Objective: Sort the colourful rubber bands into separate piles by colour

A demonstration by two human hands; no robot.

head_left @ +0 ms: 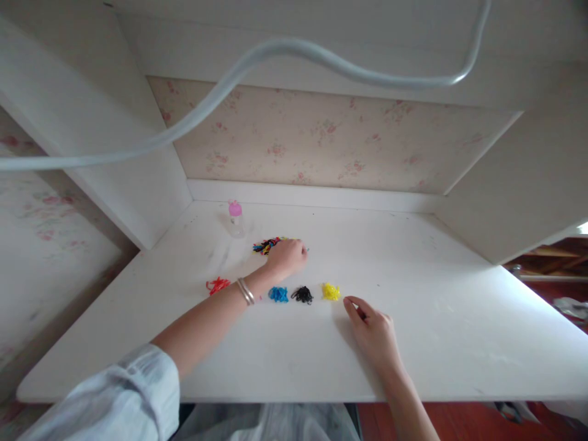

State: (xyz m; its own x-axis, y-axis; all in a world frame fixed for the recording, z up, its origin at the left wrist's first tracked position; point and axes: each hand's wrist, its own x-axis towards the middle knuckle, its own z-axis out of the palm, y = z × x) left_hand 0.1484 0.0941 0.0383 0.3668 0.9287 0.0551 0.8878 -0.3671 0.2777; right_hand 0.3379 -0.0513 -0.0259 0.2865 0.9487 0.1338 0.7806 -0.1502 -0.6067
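My left hand (287, 257) reaches forward over a mixed pile of small coloured bands (266, 245), its fingers curled on the pile's right side; what they hold is hidden. A silver bracelet (245, 291) circles that wrist. In front lie sorted little heaps on the white desk (413, 318): red (217, 285), blue (278, 294), black (302, 295) and yellow (331, 291). My right hand (373, 334) rests on the desk just right of the yellow heap, fingers drawn together in a pinch pointing at it.
A small clear bottle with a pink cap (236, 218) stands behind the mixed pile. White side panels close in the desk at left and right, floral wallpaper behind. A pale tube (285, 49) hangs across the top of the view.
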